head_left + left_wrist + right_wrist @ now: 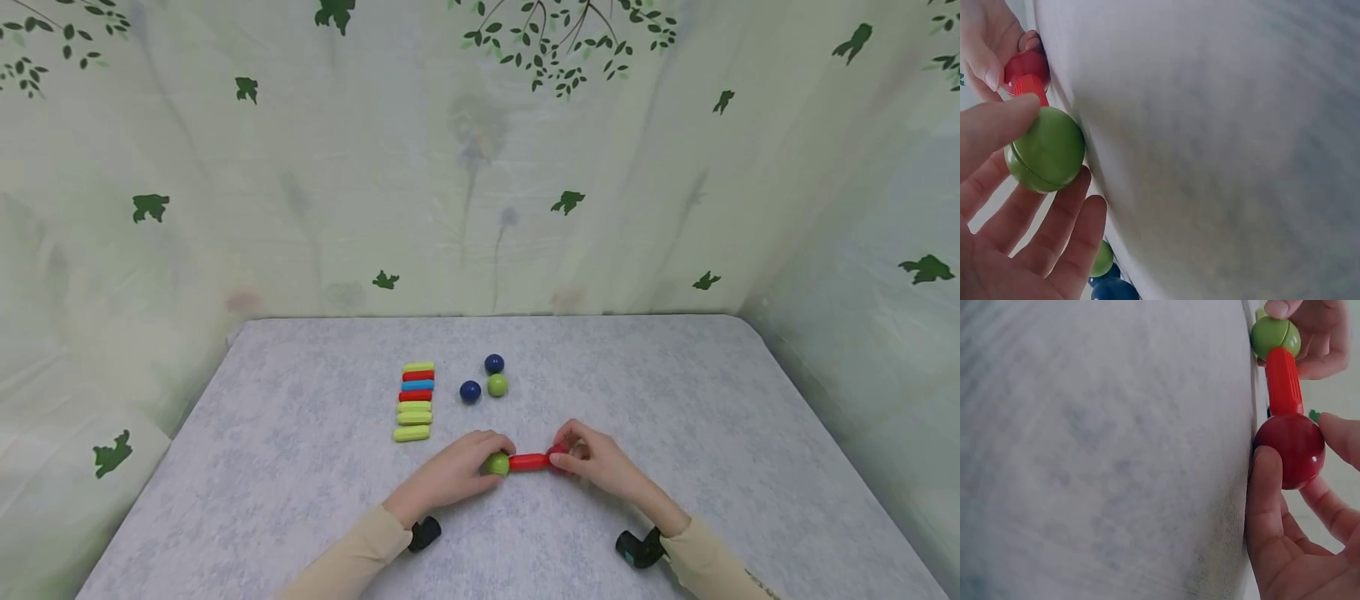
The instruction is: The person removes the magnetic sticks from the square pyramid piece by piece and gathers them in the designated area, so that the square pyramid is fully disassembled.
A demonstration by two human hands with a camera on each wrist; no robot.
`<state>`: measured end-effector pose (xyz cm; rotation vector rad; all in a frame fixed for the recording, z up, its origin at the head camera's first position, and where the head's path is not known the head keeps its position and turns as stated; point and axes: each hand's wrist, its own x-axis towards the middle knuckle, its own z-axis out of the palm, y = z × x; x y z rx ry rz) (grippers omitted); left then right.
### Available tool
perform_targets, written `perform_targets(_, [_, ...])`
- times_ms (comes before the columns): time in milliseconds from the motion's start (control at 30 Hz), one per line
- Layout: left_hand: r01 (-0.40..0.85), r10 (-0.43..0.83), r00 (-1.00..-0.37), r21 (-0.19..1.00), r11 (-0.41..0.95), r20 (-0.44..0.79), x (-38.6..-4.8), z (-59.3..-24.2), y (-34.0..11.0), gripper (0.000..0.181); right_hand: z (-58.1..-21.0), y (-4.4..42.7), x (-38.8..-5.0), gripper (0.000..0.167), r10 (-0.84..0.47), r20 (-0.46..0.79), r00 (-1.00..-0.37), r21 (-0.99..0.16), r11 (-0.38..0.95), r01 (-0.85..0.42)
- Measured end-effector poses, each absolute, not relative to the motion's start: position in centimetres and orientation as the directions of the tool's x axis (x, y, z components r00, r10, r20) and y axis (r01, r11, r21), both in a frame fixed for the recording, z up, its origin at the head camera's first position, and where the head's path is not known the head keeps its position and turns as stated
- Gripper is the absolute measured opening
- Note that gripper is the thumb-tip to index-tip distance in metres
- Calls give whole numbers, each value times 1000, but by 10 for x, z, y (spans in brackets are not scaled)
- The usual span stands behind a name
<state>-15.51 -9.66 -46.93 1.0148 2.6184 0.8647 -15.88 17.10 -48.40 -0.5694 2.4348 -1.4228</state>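
Note:
A red ridged rod (529,462) lies level just above or on the table, joining a green ball (497,464) at its left end to a dark red ball (1291,451) at its right end. My left hand (474,465) holds the green ball between thumb and fingers. On the other side my right hand (600,463) pinches the dark red ball between thumb and fingertips. From the left wrist view, the green ball (1049,150) hides part of the rod (1030,86).
Several short rods (415,407) in yellow-green, red and blue lie in a column at the left. Behind the hands sit two dark blue balls (470,392) and another green ball (497,384). A printed curtain (420,167) hangs past the table's far edge.

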Motion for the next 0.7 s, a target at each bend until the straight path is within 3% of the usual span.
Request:
perform_targets(400, [600,671,-739,508,618,57,-160,-471,-92,22,-486,171,-160,24,-498,-73,-864,-888,427,-171])
perform_targets(700, [612,670,-735,521,595,99,-159,-468,-92,17,-487,171,-159,21,-496,-68,-866,-893,418,-169])
